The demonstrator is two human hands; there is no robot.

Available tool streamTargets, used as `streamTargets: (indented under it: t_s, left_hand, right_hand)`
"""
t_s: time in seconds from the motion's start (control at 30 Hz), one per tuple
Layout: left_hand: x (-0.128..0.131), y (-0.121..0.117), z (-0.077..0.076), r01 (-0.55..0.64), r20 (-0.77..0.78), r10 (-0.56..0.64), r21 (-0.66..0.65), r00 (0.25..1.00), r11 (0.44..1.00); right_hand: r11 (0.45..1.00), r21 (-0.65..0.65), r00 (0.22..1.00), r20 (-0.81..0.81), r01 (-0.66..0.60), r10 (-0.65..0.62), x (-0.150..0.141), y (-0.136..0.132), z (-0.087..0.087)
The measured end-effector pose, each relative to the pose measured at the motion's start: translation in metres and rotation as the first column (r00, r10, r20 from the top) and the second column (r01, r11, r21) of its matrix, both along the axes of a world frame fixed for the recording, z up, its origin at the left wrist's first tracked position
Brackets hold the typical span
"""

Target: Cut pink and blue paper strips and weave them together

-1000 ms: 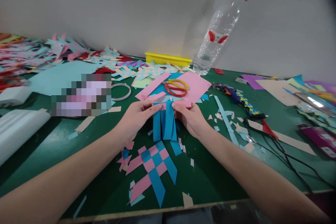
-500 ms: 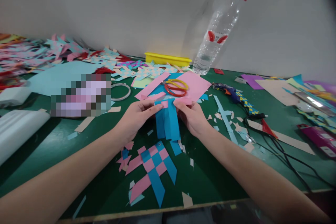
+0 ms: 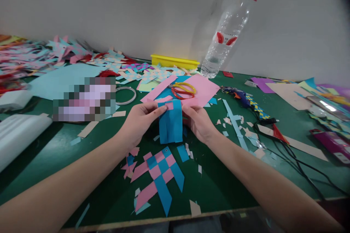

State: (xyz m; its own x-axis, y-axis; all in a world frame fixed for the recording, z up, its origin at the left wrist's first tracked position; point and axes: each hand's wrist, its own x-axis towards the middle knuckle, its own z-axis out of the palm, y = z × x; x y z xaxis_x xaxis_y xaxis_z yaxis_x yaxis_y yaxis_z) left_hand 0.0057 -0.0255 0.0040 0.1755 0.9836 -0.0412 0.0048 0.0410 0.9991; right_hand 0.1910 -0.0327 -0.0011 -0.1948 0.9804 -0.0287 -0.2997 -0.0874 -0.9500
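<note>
Above the green table, left hand and right hand pinch blue strips, grips closed.

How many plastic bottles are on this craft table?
1. A clear plastic bottle with a red neck ring stands at the back of the green table, against the wall, right of the yellow tray. The paper piles could hide others.
</note>
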Motion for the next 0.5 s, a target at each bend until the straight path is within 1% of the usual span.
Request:
streamTargets:
  t_s: [0.1, 0.2, 0.33, 0.5]
  left_hand:
    - [0.0003, -0.0014, 0.0028, 0.013, -0.075, -0.010, 0.050, 0.997, 0.999]
    - [0.0013, -0.0036, 0.0077, 0.057, -0.134, -0.048, 0.063, 0.990, 0.996]
    - [0.0026, -0.0050, 0.0105, 0.060, -0.133, -0.052, 0.061, 0.990, 0.996]
    - [0.0017, -0.0046, 0.0086, 0.053, -0.095, -0.047, 0.057, 0.994, 0.997]
  right_hand:
    - [0.998, 0.019, 0.998, 0.037, -0.056, 0.055, -0.0011, -0.0029, 0.0009]
    - [0.998, 0.048, 0.997, 0.075, -0.038, 0.034, -0.0019, -0.0039, -0.0003]
    - [0.997, 0.068, 0.996, 0.087, -0.039, 0.033, -0.0006, -0.0027, -0.0020]
    - [0.996, 0.068, 0.984, 0.176, -0.056, 0.043, 0.0022, -0.0022, -0.0004]
